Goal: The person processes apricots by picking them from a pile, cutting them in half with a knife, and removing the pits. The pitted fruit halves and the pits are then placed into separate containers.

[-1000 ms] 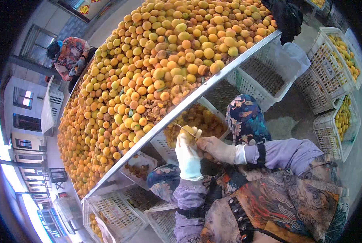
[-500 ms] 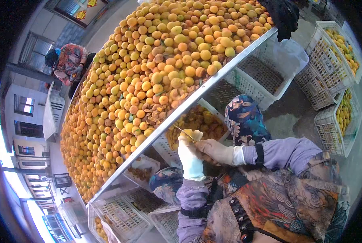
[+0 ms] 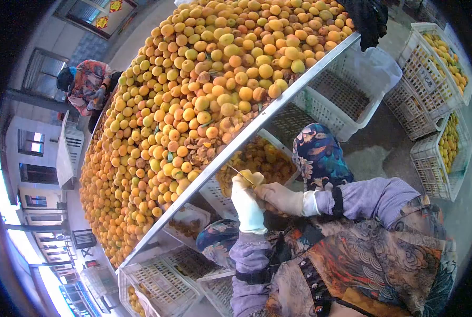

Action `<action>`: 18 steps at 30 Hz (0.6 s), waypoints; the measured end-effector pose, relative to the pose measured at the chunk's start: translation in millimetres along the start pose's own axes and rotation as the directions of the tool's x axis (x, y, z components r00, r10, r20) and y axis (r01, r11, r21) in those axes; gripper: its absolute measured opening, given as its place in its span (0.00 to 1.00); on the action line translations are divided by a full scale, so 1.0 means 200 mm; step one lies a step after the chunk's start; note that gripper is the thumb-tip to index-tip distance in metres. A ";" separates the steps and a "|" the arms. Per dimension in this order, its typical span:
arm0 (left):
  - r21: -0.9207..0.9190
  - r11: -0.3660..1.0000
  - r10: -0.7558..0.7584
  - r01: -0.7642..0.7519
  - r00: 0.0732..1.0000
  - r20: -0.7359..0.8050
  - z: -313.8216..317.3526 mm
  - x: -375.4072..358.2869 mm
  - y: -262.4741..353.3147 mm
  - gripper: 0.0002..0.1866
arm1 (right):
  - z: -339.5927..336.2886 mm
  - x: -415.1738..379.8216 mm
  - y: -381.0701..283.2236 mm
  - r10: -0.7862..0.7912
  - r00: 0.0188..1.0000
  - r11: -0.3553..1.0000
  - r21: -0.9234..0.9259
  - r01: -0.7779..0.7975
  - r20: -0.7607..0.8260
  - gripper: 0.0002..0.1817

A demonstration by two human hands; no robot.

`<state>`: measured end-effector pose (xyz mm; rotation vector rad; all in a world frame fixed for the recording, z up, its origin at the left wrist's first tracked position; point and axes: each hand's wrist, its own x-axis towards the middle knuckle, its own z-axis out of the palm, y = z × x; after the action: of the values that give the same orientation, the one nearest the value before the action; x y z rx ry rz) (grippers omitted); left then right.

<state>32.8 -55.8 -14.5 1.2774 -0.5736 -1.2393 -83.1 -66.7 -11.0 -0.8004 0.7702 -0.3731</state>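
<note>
In the head view, my left hand (image 3: 245,203), in a white glove, is closed round a yellow apricot (image 3: 254,178). Pressed up close beside it is my right hand (image 3: 279,198), in a beige glove, its fingers wrapped round the handle end of a knife. The knife's thin blade (image 3: 235,170) lies across the apricot and points toward the table edge; the handle is hidden. Beneath both hands stands a white crate (image 3: 213,196) with split apricot pieces (image 3: 262,161) in it. A large heap of apricots (image 3: 178,111) covers the table just beyond.
A metal table rim (image 3: 257,122) runs diagonally before me. White plastic crates (image 3: 347,113) stand under it, and stacked crates (image 3: 426,79) of apricots are at right. A black glove or cloth (image 3: 367,24) hangs at the far corner. Across the heap, a co-worker (image 3: 88,87) bends over the table.
The view has shifted slightly. Both hands stay together at the apricot with the blade across it, with hardly any visible movement.
</note>
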 end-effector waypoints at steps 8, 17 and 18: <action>-0.108 0.970 -0.223 0.217 0.974 -0.044 0.02 0.00 0.02 0.21 | -0.03 -0.03 -0.11 0.324 0.937 0.912 0.220 -0.347 0.134 0.27; 0.444 0.875 0.219 -0.194 0.976 -0.006 -0.05 0.03 -0.02 0.18 | -0.04 0.01 -0.02 0.125 0.991 0.991 -0.046 -0.123 0.042 0.28; 0.372 0.904 0.229 -0.212 0.973 -0.002 -0.07 0.05 -0.04 0.16 | -0.04 0.03 0.01 0.001 1.000 0.992 -0.127 -0.002 -0.006 0.27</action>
<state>45.2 -58.0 -28.3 1.5012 -0.9254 -0.9363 -85.1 -73.1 -19.0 -0.9184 0.8061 -0.3272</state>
